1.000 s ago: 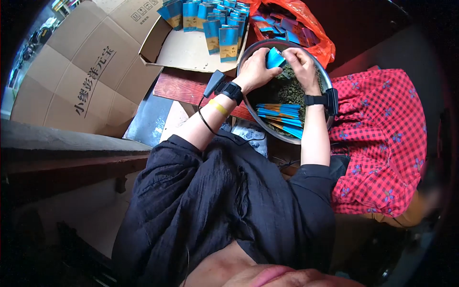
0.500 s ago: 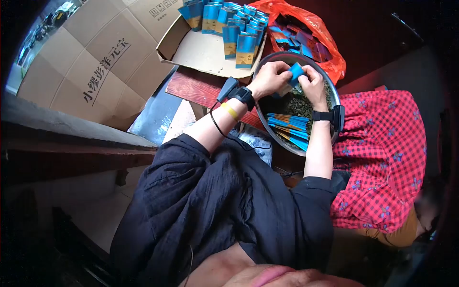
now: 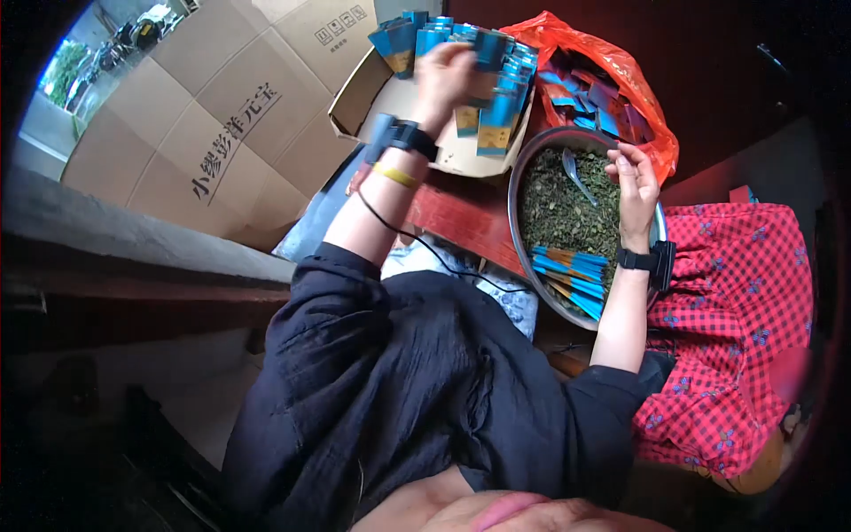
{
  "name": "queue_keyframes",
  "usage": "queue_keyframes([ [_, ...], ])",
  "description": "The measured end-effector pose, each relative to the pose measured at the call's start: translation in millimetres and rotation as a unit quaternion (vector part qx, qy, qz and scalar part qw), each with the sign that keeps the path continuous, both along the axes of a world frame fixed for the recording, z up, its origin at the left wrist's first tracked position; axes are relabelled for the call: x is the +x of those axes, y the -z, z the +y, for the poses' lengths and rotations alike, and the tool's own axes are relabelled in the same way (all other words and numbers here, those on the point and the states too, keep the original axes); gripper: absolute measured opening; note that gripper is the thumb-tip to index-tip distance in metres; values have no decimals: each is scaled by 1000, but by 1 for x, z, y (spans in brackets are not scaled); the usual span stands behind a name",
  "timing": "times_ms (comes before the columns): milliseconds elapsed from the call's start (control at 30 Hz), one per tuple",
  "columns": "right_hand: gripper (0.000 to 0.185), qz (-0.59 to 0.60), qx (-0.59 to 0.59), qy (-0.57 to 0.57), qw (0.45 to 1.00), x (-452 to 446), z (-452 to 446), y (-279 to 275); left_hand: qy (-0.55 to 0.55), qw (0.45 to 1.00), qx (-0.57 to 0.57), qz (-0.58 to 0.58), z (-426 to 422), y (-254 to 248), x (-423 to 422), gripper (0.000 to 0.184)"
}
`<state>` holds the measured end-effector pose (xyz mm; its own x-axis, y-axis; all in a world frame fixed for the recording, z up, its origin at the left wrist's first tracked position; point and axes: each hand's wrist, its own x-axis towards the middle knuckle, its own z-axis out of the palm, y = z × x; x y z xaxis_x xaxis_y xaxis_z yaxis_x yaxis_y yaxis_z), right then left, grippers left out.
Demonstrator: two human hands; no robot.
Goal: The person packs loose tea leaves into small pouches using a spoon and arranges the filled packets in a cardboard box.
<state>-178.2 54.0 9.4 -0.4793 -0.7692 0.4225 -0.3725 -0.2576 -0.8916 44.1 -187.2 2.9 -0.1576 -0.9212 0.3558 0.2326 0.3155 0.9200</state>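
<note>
Over the cardboard tray (image 3: 456,162), my left hand (image 3: 443,87) is closed on a blue and brown packet (image 3: 486,64), both blurred by motion. Similar packets (image 3: 495,129) stand upright in the tray. My right hand (image 3: 636,191) is raised over the right rim of a round metal bowl (image 3: 517,226), its fingers loosely bent and apart, with nothing visible in them. Dried leaves (image 3: 563,208) fill the bowl, and a clear spoon (image 3: 579,177) lies on them. Several flat blue and orange packets (image 3: 572,277) lie at the bowl's near side.
A red plastic bag (image 3: 651,115) with more packets is behind the bowl. Left stands a large cardboard sheet (image 3: 177,133). A reddish wooden surface (image 3: 461,219) lies below the tray. Red checked cloth (image 3: 736,310) is at the right. A cable (image 3: 425,259) trails from my left wrist.
My left hand has moved from the bowl up and left to the tray with the packet. My right hand has let go of the packet. The spoon is now uncovered, and the view has shifted.
</note>
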Motion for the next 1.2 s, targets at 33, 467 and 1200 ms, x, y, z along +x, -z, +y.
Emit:
queue_keyframes([
  [33, 22, 3, 12, -5, 1000, 5, 1, -2, -54, 998, -15, -16, -19, 1, 15, 23],
  [467, 21, -29, 87, -29, 995, 20, 5, -7, 44, 970, 233, -46, -114, 76, -3, 30],
  [1200, 20, -35, 181, -109, 977, -24, -2, 27, 437, 809, -289, -267, 140, -9, -55, 21],
])
